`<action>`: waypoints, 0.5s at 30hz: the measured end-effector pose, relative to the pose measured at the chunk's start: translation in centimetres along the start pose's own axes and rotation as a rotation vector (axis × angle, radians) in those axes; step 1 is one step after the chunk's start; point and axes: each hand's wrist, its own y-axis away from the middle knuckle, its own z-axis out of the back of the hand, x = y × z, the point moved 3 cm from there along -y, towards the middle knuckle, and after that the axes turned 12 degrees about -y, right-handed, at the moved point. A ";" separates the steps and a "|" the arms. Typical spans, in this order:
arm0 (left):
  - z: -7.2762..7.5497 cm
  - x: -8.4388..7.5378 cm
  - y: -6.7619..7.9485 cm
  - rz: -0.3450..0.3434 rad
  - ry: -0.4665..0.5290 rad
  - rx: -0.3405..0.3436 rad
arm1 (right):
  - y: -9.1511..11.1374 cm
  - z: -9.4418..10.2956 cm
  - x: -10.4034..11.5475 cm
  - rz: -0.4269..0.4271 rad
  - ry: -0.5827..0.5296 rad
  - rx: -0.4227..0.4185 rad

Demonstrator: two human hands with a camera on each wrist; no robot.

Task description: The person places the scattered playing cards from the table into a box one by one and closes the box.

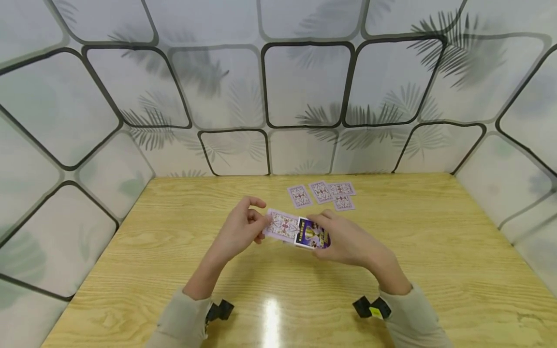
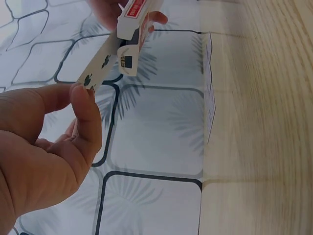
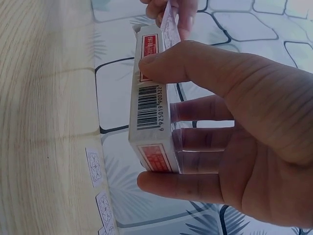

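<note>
My left hand (image 1: 243, 224) pinches the end of a playing card (image 1: 284, 225) between thumb and index finger. The card's patterned back faces up in the head view; black suit marks show on its face in the left wrist view. Its other end is inside the mouth of a card box (image 1: 311, 234), purple with a gold picture on top. My right hand (image 1: 348, 239) grips that box, thumb along a side with a barcode (image 3: 149, 106) and fingers round the opposite side. An end flap (image 2: 128, 61) of the box hangs open beside the card.
Several playing cards (image 1: 300, 196) lie back up on the wooden table (image 1: 174, 251) beyond my hands, some overlapping. A patterned fabric wall (image 1: 235, 87) with black outlines and leaf prints stands behind the table and along both sides.
</note>
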 end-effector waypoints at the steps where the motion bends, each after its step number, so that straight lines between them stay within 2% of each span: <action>1: 0.0 -0.1 0.1 -0.003 -0.003 -0.007 | 0.0 0.0 0.0 0.003 0.000 -0.003; 15: -1.1 -1.4 0.9 -0.085 -0.003 -0.007 | 0.0 0.1 0.0 -0.003 -0.013 -0.008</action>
